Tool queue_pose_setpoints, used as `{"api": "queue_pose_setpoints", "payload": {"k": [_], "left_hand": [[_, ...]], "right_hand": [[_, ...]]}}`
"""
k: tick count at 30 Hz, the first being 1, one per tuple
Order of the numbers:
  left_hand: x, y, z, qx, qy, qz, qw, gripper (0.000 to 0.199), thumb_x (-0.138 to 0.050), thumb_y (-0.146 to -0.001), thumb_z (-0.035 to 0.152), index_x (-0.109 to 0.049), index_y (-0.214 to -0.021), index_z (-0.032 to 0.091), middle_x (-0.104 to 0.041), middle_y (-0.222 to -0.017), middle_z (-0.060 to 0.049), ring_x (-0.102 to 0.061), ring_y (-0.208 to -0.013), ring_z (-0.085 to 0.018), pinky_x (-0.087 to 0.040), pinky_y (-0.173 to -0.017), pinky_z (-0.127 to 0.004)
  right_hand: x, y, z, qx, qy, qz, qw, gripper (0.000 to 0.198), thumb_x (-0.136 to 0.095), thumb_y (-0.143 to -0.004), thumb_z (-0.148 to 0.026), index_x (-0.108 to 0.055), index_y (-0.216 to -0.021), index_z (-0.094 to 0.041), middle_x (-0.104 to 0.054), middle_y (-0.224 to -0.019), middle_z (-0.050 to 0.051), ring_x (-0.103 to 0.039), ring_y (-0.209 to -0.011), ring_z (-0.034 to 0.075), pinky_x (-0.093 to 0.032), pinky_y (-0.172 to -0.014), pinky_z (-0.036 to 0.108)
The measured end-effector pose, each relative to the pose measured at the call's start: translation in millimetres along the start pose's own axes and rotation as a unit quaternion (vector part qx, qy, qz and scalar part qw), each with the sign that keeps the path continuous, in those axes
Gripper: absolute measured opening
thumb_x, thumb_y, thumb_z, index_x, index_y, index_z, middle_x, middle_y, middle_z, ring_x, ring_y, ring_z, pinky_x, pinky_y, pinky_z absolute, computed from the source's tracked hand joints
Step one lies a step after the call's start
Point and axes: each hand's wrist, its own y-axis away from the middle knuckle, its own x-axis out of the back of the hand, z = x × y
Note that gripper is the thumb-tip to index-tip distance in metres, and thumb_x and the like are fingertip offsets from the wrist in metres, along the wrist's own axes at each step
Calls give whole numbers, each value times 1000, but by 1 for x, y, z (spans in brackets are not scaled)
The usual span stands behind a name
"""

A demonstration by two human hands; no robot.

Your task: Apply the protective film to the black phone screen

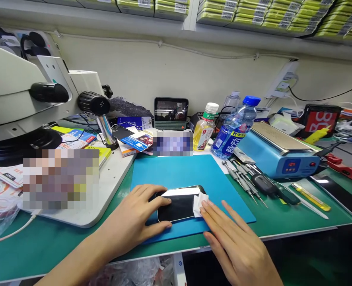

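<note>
A smartphone [177,207] with a dark screen lies flat on the blue mat [176,169], a bright reflection along its far edge. My left hand [138,212] grips its left end, with the thumb at the near edge and a finger resting on the glass. Under the fingertips of my right hand [237,242] is a folded white wipe [199,203], pressed onto the phone's right end. Those fingers are stretched and lie close together, except for one that stands apart. The part of the wipe beneath the fingertips is hidden.
A microscope [23,91] stands at left on a white base [110,186]. Two drink bottles, one yellow [204,129] and one blue-labelled [232,129], stand behind the mat. Screwdrivers [241,178] and a blue heating plate [283,159] are at right. The bench's front edge [298,233] is close.
</note>
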Motion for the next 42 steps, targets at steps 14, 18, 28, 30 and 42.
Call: {"api": "queue_pose_setpoints", "payload": {"k": [14, 18, 28, 30, 42], "left_hand": [[2, -1, 0, -7, -1, 0, 1000, 34, -73, -100, 41, -63, -130, 28, -59, -149, -9, -58, -132, -33, -52, -108, -54], [3, 0, -1, -7, 1, -2, 1000, 37, -75, -99, 42, -63, -131, 28, -59, -149, -9, -58, -132, -32, -52, -107, -53], [4, -2, 2, -2, -1, 2, 1000, 34, -74, -99, 39, -64, -129, 27, -60, -147, -10, -59, -131, -32, -52, -107, -53], [4, -1, 1, -2, 5, -4, 1000, 35, -74, -99, 40, -63, -130, 27, -60, -148, -10, -58, -132, -32, -52, -108, -53], [3, -1, 1, -4, 5, 1, 1000, 36, -74, -99, 40, -64, -130, 27, -61, -146, -10, -60, -130, -33, -52, -108, -53]], "right_hand": [[-3, -7, 3, -18, 7, -20, 1000, 41, -54, -108, -29, -65, -141, -9, -66, -149, 8, -63, -139, 25, -50, -121, 42], [-7, -10, 5, -28, 5, -15, 999, 39, -52, -108, -29, -67, -140, -11, -68, -146, 7, -64, -138, 26, -50, -121, 42], [-10, -15, 2, -35, 2, -15, 999, 42, -52, -108, -32, -68, -139, -10, -69, -144, 10, -67, -133, 30, -58, -113, 46], [-2, -3, -2, -25, 7, -18, 1000, 43, -53, -108, -32, -66, -142, -10, -66, -148, 10, -66, -134, 29, -57, -115, 45], [-16, -30, -3, -50, 8, -26, 998, 40, -50, -109, -28, -68, -139, -9, -69, -144, 12, -67, -133, 29, -57, -115, 46]]}}
